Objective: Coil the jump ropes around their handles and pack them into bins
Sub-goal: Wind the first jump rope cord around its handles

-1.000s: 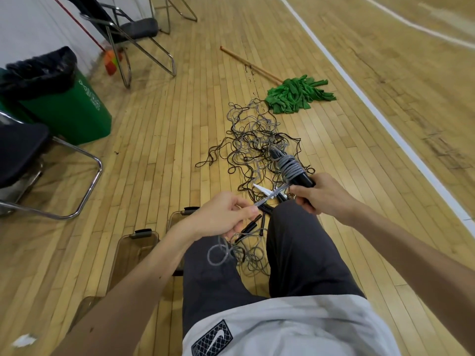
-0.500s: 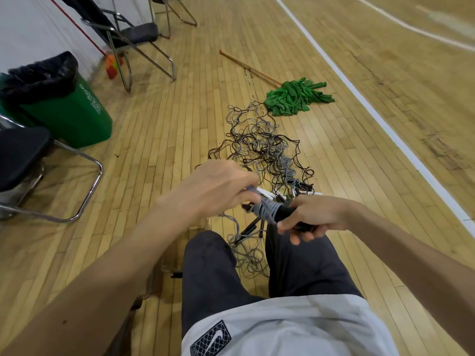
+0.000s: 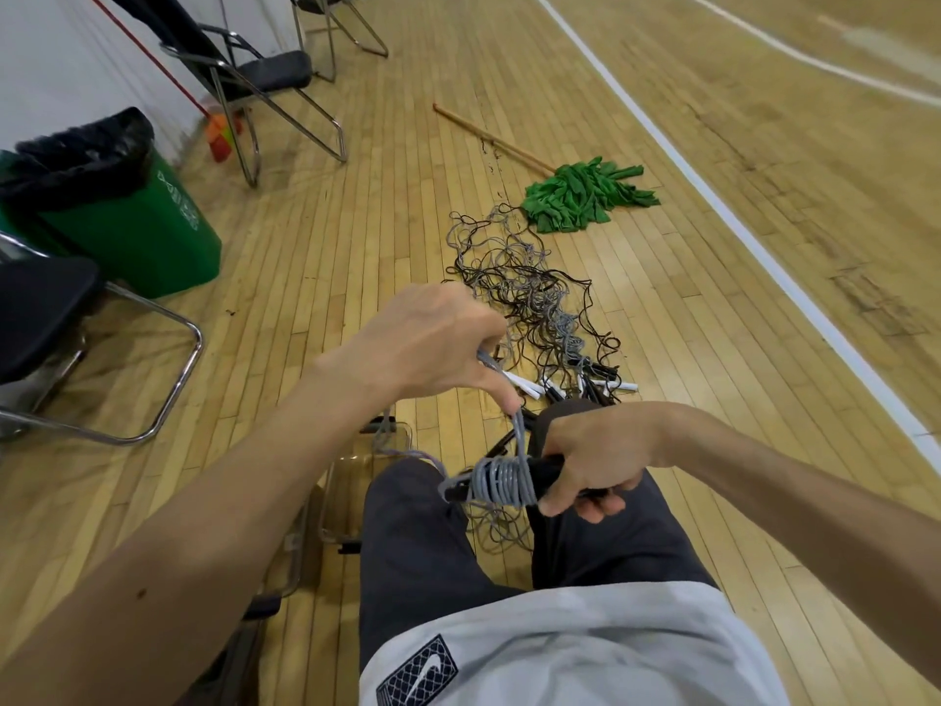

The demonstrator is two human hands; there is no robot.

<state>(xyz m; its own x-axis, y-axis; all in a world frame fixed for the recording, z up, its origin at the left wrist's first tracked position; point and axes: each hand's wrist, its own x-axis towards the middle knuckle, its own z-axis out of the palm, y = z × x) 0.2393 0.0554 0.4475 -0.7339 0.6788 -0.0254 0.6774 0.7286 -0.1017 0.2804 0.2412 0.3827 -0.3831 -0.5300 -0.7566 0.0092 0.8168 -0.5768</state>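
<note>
left fingers (image 3: 501,395): thumb and forefinger pinch the grey rope (image 3: 518,435); rope runs taut down from the pinch to the coil
left hand (image 3: 427,343): raised, above and left of the right hand
right fingers (image 3: 601,509): curled tight round the back end of the handle (image 3: 544,472)
right hand (image 3: 596,453): over the right thigh, knuckles up
handle: black, roughly level, tip pointing left over the gap between the legs
coil (image 3: 504,482): several grey turns side by side on the handle, touching the right thumb
loose tail (image 3: 491,527): hangs tangled below the coil, between the legs
rope pile (image 3: 529,293): black and grey tangle on the floor (image 3: 356,247) ahead, white and black handles at its near end
bins (image 3: 356,476): clear, on floor beside left leg, partly hidden by forearm
mop (image 3: 585,196): green head, touching the pile's far end
trash bin (image 3: 127,231): green, black liner, left
chairs (image 3: 254,73): folding, along left wall
</note>
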